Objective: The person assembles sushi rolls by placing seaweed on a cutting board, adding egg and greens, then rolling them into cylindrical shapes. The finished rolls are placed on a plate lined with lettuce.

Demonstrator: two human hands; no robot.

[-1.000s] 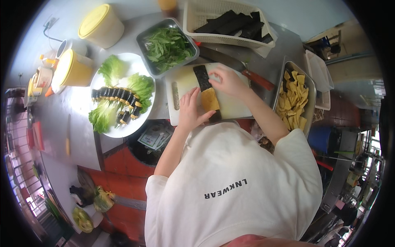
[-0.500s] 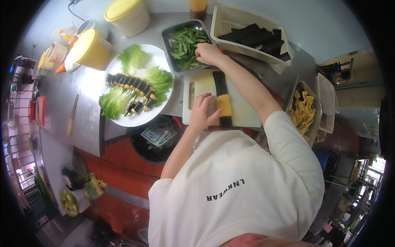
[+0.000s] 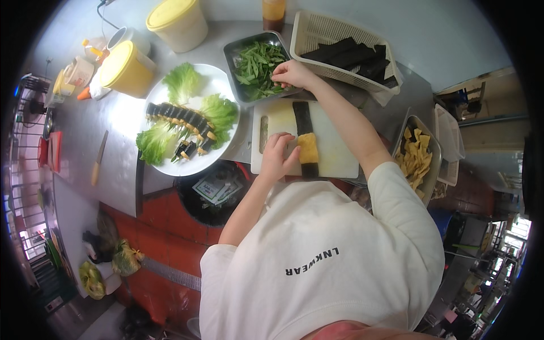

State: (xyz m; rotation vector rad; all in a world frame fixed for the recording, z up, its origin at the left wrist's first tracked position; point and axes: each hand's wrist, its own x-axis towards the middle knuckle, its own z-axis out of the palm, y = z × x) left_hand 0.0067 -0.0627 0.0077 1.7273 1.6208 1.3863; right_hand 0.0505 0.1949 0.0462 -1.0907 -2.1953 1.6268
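On the white cutting board (image 3: 334, 122) lies a dark nori strip (image 3: 304, 116) with a yellow piece of fried tofu skin (image 3: 308, 148) across its nearer part. My left hand (image 3: 277, 158) rests at the left side of the strip, fingers apart, thumb at the edge of the yellow piece. Beyond the board, a metal tray (image 3: 230, 56) holds loose green leaves (image 3: 258, 65). At this tray's right side my right hand (image 3: 293, 75) is closed, fingertips pinched together on some of the leaves; how many they grip is hidden.
To the left, a white plate (image 3: 195, 165) carries lettuce and several nori-wrapped rolls. A knife (image 3: 99, 158) lies farther left. A cream basket (image 3: 300, 34) holds nori strips at the back right; a metal tray of yellow pieces (image 3: 415, 158) stands right. Lidded tubs (image 3: 178, 25) line the back.
My right hand has drawn slightly nearer and to the right at the leaf tray, its fingertips showing more. My left hand has stayed nearly still beside the strip.
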